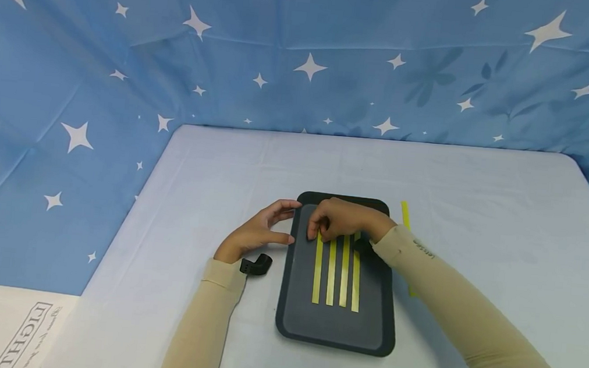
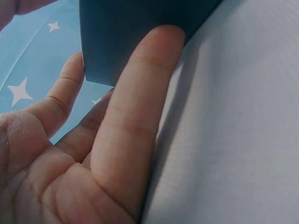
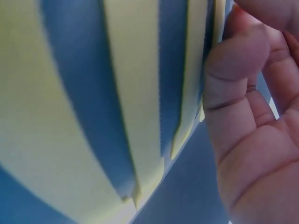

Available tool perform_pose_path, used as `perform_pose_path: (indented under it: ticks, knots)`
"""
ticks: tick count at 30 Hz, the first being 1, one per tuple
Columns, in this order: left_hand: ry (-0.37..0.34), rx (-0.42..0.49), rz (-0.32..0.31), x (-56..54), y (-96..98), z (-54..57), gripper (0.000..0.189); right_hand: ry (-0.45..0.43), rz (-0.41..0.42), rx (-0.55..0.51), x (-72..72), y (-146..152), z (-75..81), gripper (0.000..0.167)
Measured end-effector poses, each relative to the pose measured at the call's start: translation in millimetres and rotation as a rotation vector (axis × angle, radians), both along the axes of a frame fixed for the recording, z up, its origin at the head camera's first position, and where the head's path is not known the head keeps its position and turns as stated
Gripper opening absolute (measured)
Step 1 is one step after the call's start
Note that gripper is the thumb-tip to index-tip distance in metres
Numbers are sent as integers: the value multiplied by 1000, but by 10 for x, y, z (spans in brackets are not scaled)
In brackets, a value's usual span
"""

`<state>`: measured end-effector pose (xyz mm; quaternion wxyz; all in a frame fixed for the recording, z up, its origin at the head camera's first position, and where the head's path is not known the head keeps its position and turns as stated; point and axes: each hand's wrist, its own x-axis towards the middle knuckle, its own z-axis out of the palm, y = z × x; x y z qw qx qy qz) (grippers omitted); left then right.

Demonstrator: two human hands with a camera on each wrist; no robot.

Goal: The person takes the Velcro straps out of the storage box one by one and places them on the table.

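A dark grey tray (image 1: 331, 330) with rounded corners bears several yellow strips (image 1: 345, 276) laid lengthwise side by side. My left hand (image 1: 259, 230) spans the tray's left edge, fingers and thumb fairly straight. In the left wrist view, the thumb (image 2: 135, 107) lies against the dark side wall of the tray (image 2: 121, 42). Over the upper part of the tray, my right hand (image 1: 341, 217) has curled fingers, thumb and index finger pinching at the far end of the leftmost strip (image 1: 317, 273). The right wrist view has that thumb (image 3: 238, 60) close beside the strips (image 3: 135, 93).
Another yellow strip (image 1: 406, 214) lies on the white table (image 1: 505, 237) right of the tray, partly hidden by the right forearm. A black wrist camera (image 1: 256, 264) sits at the left wrist. A blue star-patterned cloth (image 1: 285, 49) hangs behind the table; a printed cloth (image 1: 3, 322) shows at lower left.
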<state>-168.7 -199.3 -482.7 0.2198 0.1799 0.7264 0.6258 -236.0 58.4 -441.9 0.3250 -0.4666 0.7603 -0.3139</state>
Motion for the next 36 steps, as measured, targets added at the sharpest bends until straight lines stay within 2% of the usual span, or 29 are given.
perform_pose_path:
  ticks: [7,17,23,27,30,36]
  knots:
    - [-5,10,1,0,23,18,80,19,4,11,25,-16,29,22]
    - [-4,2,-6,3,30,17,80,20,-14,-12,25,18,-8,16]
    - [-1,-1,-7,6,24,6,81,-2,-16,-133,-1,75,-23,11]
    - [-5,4,-2,5,26,3,81,-39,-53,-185,9,112,32,9]
    - [-4,1,2,6,21,3,80,-79,-76,-210,31,137,111,12]
    - [-9,3,4,8,13,11,80,-146,-96,-313,50,191,154,21]
